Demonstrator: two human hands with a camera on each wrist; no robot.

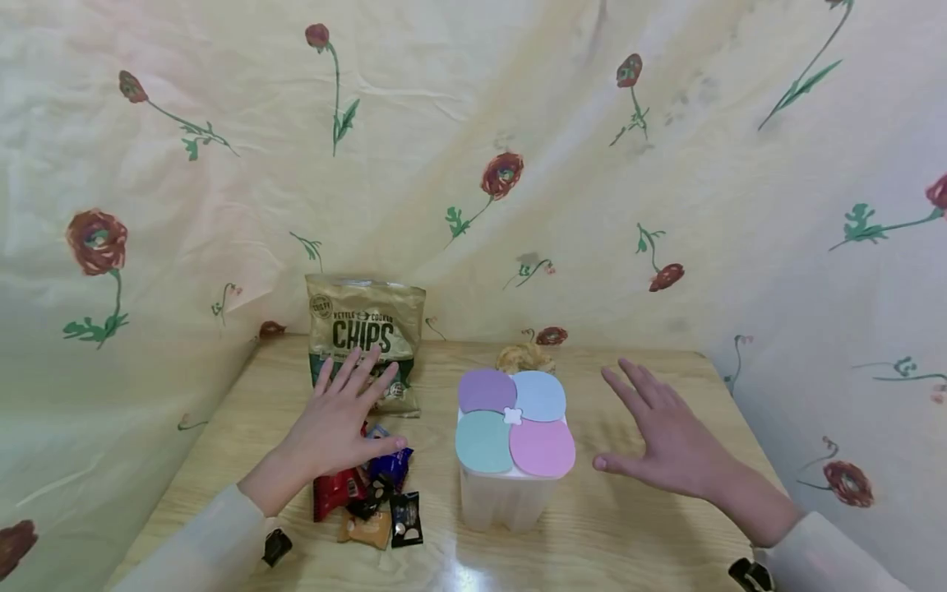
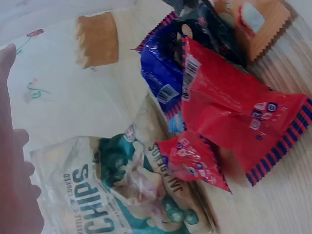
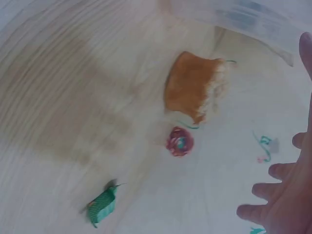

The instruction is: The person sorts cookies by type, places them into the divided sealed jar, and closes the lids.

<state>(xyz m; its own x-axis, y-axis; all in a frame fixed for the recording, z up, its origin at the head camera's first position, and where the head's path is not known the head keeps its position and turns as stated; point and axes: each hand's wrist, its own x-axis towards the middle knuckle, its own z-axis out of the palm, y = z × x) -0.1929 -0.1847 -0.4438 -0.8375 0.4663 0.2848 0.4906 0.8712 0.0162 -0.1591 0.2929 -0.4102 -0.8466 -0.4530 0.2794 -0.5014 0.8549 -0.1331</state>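
Observation:
Both hands hover over the table, one on each side of a clear container with a lid of purple, blue, teal and pink petals. My left hand has its fingers spread above several small wrapped snacks, among them a red packet, a blue packet and an orange packet. It holds nothing, and its fingertips overlap the chips bag in the head view. To the container's right, my right hand is likewise spread and holds nothing.
Behind the container lies a piece of bread with a rough edge, partly hidden in the head view. A small green wrapped item shows on the table in the right wrist view. Flowered cloth hangs behind the wooden table.

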